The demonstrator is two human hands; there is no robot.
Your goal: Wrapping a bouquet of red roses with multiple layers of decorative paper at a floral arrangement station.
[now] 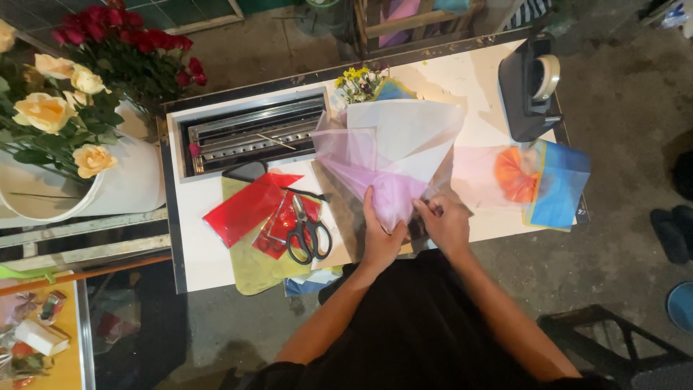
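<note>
Your left hand and right hand both gripped the narrow lower end of the wrapped bouquet, which lay on the white table with its yellow flowers pointing away from you. Scissors rested on red paper sheets just left of your left hand

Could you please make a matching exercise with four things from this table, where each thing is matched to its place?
Things:
1. scissors
2. tape dispenser
3. bouquet
4. cream roses

Places:
A. in a white bucket left of the table
B. at the table's far right corner
C. on red sheets, left of the hands
D. gripped at its narrow end by the left hand and right hand

Pairs: 1-C, 2-B, 3-D, 4-A
</note>
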